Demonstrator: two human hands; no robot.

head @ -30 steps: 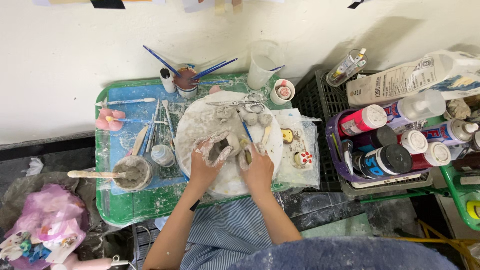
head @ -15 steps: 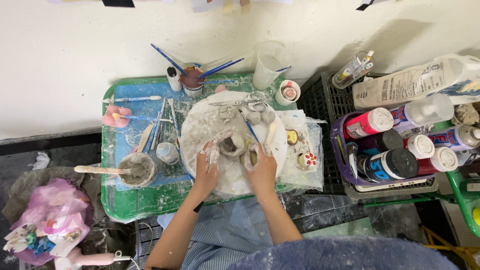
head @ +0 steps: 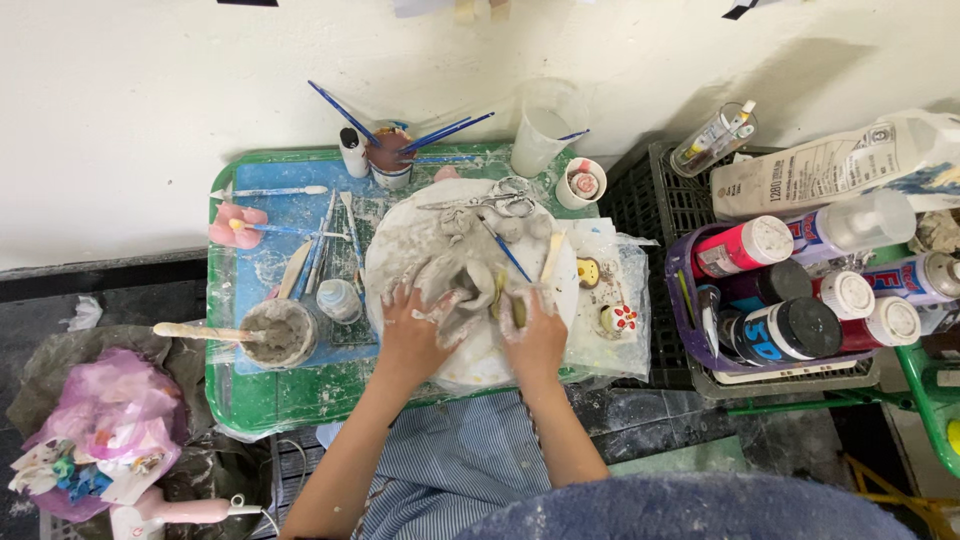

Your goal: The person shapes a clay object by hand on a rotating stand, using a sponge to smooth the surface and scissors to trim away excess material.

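Observation:
A lump of wet grey clay (head: 470,285) sits on a round white board (head: 400,240) smeared with clay, on a green tray (head: 300,395). My left hand (head: 410,330) presses against the clay's left side, fingers spread and coated in slip. My right hand (head: 535,330) cups the clay's right side, and a small yellowish tool shows between its fingers and the clay. A blue-handled brush (head: 505,250) and a wooden stick (head: 550,258) lie on the board just behind the clay. Scissors (head: 490,200) rest at the board's far edge.
A clay-caked bowl with a wooden stick (head: 275,333) stands left of the board, beside several modelling tools (head: 320,240). A cup of brushes (head: 390,155) and a clear cup (head: 540,130) stand at the back. A purple basket of paint bottles (head: 800,300) is at right, a bag of scraps (head: 95,430) at lower left.
Both hands have stayed on the clay, shifting slightly around it as they work it. The view has drifted a little.

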